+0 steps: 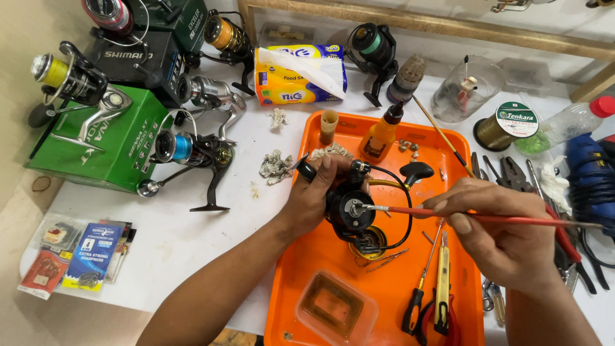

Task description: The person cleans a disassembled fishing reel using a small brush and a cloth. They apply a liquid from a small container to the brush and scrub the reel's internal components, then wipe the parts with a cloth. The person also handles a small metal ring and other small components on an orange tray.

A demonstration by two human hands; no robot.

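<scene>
Black fishing reel [351, 208] (glossy, wire bail) gripped by left hand [312, 198]; right hand [496, 234] pinches red brush [474, 217].

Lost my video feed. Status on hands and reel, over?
Left hand grips black reel over orange tray. Right hand holds red brush, tip on reel. Nothing in the way.

Reel [351, 208] front hidden behind left fingers; blue tool [592, 170] cut by right edge
</scene>
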